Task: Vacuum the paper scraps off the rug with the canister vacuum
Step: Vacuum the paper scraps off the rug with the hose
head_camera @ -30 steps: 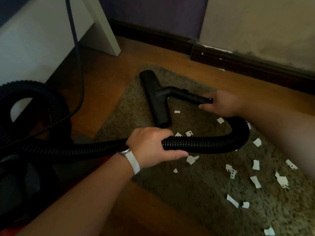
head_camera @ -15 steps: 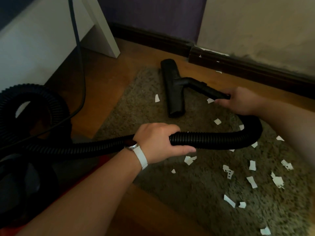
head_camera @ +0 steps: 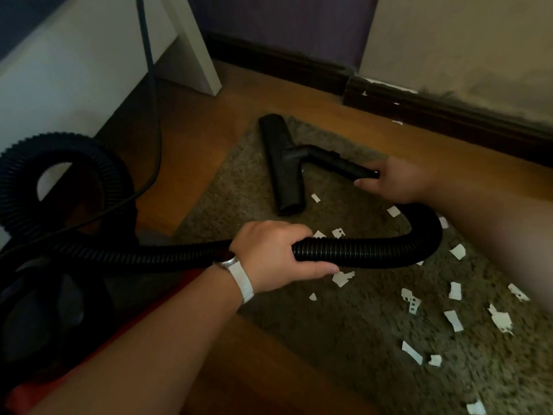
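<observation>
Paper scraps [head_camera: 341, 278] are lying scattered over the near and right part of the rug [head_camera: 239, 190], white bits on the brown pile. My left hand [head_camera: 278, 256] is gripping the black ribbed hose [head_camera: 374, 253], fingers curled over the top and thumb stretched along the underside. One larger scrap is sitting just under that thumb, and two more are peeking out just beyond my knuckles, behind the hose. A small one is lying near my wrist, where my watch [head_camera: 227, 260] with its white strap is showing.

My right hand [head_camera: 395, 181] is holding the rigid black tube [head_camera: 338, 161] close to where it joins the nozzle [head_camera: 284, 166], fingers wrapped around it. The nozzle is resting flat on the far part of the rug, its long side running away from me. Two scraps are lying between the nozzle's near end and my right hand. Most of the others are spreading out under and past my right forearm, well apart from the nozzle.

From my right hand the hose is bending round, passing through my left hand and looping back to the canister vacuum [head_camera: 45, 310] at my lower left on the wooden floor [head_camera: 185, 139]. A dark cord [head_camera: 149, 70] is hanging down beside a white furniture leg [head_camera: 194, 46].
</observation>
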Motion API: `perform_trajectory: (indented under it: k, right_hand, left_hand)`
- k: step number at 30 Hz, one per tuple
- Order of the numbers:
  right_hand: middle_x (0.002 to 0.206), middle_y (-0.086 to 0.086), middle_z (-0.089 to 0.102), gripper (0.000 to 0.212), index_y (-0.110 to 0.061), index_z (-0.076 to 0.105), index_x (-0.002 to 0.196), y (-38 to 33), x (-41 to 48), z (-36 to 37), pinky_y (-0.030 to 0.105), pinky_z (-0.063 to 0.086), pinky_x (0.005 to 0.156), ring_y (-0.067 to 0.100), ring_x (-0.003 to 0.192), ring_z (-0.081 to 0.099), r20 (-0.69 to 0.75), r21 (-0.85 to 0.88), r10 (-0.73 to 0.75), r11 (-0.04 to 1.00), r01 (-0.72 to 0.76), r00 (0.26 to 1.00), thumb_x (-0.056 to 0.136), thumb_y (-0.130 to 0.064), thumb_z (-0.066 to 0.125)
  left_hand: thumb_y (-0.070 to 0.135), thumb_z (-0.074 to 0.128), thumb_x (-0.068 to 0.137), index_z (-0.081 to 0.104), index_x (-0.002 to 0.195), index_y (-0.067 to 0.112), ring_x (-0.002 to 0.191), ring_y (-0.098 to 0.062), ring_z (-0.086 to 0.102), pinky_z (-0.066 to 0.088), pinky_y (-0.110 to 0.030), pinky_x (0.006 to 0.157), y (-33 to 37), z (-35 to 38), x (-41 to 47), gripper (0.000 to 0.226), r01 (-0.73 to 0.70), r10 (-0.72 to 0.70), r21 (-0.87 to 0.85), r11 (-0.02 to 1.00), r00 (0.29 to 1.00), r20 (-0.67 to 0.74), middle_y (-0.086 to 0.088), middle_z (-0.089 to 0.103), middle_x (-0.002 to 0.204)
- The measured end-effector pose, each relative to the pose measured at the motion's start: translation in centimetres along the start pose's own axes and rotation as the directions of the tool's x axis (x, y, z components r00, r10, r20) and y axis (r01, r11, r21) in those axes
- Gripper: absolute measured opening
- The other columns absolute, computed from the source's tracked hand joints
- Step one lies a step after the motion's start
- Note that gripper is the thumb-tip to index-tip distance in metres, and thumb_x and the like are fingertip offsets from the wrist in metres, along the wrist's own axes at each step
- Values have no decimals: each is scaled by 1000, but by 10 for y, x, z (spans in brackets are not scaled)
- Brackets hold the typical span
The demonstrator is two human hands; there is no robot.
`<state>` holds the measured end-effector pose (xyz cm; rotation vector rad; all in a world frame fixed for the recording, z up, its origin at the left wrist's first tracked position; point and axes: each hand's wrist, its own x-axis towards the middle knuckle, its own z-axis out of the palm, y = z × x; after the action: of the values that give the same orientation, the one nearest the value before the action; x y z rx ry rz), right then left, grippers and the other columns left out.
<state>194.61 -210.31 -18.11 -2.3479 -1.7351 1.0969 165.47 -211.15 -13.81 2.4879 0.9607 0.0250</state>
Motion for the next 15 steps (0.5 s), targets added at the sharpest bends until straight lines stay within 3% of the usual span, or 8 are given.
perform_trajectory:
  k: [5,9,15]
  right_hand:
    - [90,4,64,41,-20,61,128,-16,6,0,35,49,72,18,81,60,11,-56,-23,998,23,1000,99,-48,52]
    - [84,0,61,41,-20,60,128,-23,8,2,33,44,67,19,78,59,-12,-116,-51,992,49,999,99,-48,52]
    - [84,1,62,39,-21,60,127,-13,-5,-3,37,51,74,18,78,60,6,-138,-27,990,28,1000,99,-48,53]
  left_hand:
    - [86,49,68,61,76,32,62,-1,54,51,-30,61,-2,2,-5,56,-3,3,1,1000,1000,-5,15,55,63]
    - [88,44,68,64,79,32,63,-2,56,52,-32,62,-5,1,-6,61,-6,6,3,1000,1000,9,14,57,64]
    - [88,44,67,62,78,31,64,-3,55,51,-32,64,-3,1,-5,61,-3,3,7,1000,1000,6,14,57,64]
